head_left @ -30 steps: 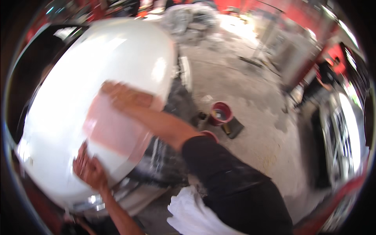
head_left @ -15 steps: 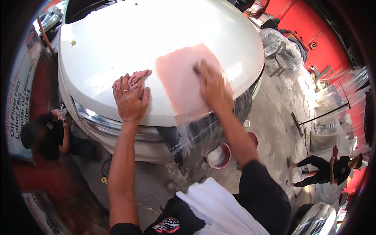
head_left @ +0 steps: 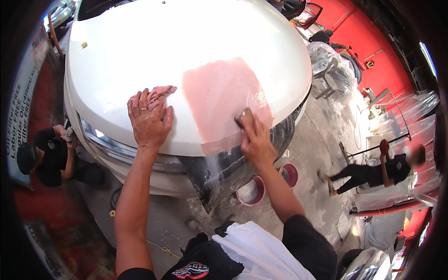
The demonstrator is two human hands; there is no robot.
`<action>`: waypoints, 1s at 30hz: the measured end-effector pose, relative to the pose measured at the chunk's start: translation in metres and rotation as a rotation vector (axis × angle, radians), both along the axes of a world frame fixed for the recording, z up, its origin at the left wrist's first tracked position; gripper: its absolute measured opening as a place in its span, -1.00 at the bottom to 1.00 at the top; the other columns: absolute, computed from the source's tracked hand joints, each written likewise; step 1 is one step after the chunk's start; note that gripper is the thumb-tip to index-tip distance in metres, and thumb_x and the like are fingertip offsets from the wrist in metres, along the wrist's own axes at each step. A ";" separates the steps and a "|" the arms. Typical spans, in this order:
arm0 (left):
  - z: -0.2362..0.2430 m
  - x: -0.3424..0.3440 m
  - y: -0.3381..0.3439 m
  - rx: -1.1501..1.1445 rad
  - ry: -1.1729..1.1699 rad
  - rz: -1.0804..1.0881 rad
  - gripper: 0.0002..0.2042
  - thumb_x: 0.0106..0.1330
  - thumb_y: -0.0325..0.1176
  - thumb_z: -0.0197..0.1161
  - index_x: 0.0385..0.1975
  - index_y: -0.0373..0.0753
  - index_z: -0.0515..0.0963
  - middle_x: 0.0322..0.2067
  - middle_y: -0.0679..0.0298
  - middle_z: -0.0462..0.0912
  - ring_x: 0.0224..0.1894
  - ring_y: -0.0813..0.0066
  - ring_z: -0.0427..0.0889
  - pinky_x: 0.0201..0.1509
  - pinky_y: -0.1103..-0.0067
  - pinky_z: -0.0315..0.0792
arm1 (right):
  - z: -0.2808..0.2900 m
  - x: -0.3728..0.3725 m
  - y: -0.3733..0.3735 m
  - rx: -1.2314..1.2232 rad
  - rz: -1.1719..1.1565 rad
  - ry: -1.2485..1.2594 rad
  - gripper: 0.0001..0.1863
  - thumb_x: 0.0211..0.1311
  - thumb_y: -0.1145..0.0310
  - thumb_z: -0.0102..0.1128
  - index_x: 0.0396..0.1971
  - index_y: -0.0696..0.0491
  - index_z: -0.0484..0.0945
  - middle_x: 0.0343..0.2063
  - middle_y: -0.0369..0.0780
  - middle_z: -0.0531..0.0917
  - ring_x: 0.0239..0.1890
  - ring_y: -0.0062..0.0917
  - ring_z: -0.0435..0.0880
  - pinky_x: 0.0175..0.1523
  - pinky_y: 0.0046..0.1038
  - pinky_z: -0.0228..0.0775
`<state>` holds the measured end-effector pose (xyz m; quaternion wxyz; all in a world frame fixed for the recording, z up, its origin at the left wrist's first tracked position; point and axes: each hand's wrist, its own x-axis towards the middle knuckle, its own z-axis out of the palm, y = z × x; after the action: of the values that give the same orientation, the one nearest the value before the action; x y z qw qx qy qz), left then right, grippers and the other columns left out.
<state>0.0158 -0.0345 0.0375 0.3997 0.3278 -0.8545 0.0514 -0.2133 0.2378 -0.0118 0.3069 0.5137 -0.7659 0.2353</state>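
The left hand (head_left: 151, 125) lies spread on a crumpled pink cloth (head_left: 163, 90) atop the white hood (head_left: 135, 51); the right hand (head_left: 256, 140) grips a dark block (head_left: 240, 118) on the pink patch (head_left: 219, 95) near the hood's front. The patch looks fairly even, yet its distinct outline suggests unfinished work.

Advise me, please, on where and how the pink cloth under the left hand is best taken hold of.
Probably pinch the pink cloth by its free end, coming from the right: that end pokes out beyond the left hand, which covers much of the rest on the white hood.
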 end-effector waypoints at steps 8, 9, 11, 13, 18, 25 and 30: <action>-0.002 0.004 -0.009 -0.009 -0.002 -0.013 -0.64 0.38 -0.03 0.36 0.05 -0.03 0.80 0.42 0.02 0.45 0.53 -0.02 0.27 0.67 0.05 0.03 | 0.026 -0.017 -0.018 -0.076 0.045 -0.117 -0.43 0.38 0.49 0.20 0.40 -0.08 0.58 0.32 -0.04 0.63 0.29 0.02 0.59 0.38 -0.02 0.40; -0.001 0.001 -0.002 0.010 0.006 -0.006 -0.65 0.38 -0.03 0.36 0.05 -0.02 0.80 0.42 0.01 0.46 0.53 -0.03 0.27 0.67 0.06 0.03 | 0.017 -0.007 -0.006 -0.055 0.008 -0.094 -0.42 0.38 0.51 0.19 0.40 -0.05 0.57 0.31 -0.04 0.64 0.30 0.00 0.59 0.39 -0.02 0.40; 0.002 -0.001 0.001 0.029 0.032 -0.019 -0.66 0.38 -0.04 0.35 0.04 0.01 0.80 0.41 0.01 0.48 0.52 -0.03 0.28 0.67 0.06 0.02 | 0.020 -0.031 -0.011 -0.121 0.035 -0.094 -0.44 0.36 0.53 0.19 0.37 0.01 0.59 0.29 -0.01 0.64 0.31 -0.04 0.60 0.38 -0.04 0.40; -0.005 -0.011 0.006 0.022 0.018 -0.040 -0.65 0.38 -0.05 0.35 0.07 0.01 0.78 0.39 0.01 0.50 0.52 -0.02 0.28 0.67 0.06 0.01 | 0.062 -0.083 -0.036 -0.053 -0.091 -0.374 -0.56 0.38 0.50 0.14 0.23 -0.01 0.67 0.12 0.04 0.70 0.04 0.10 0.70 0.14 0.01 0.56; -0.003 0.002 -0.006 0.017 0.036 -0.006 -0.62 0.37 -0.05 0.36 0.11 0.00 0.77 0.38 0.03 0.50 0.52 0.01 0.28 0.68 0.07 0.02 | 0.041 -0.030 -0.040 -0.066 0.112 -0.210 -0.49 0.35 0.51 0.14 0.31 0.06 0.60 0.23 0.04 0.65 0.13 0.10 0.69 0.20 0.05 0.53; 0.001 -0.014 0.012 0.098 0.012 -0.035 -0.62 0.37 0.00 0.34 0.10 0.04 0.78 0.40 0.05 0.48 0.53 0.06 0.27 0.69 0.08 -0.01 | 0.094 -0.058 -0.102 0.015 -0.203 -0.365 -0.49 0.42 0.44 0.12 0.36 0.00 0.56 0.28 -0.01 0.64 0.23 0.04 0.63 0.33 0.05 0.44; -0.006 0.005 -0.007 0.057 0.020 0.028 -0.62 0.38 0.00 0.33 0.09 0.04 0.78 0.41 0.08 0.49 0.55 0.07 0.25 0.70 0.09 -0.03 | 0.024 0.038 -0.063 -0.043 0.266 -0.404 -0.35 0.39 0.45 0.20 0.49 -0.05 0.44 0.37 0.02 0.57 0.27 0.05 0.60 0.37 0.03 0.40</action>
<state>0.0203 -0.0417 0.0316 0.3979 0.3514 -0.8470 0.0292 -0.1758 0.1745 0.0125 0.1248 0.5458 -0.7322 0.3878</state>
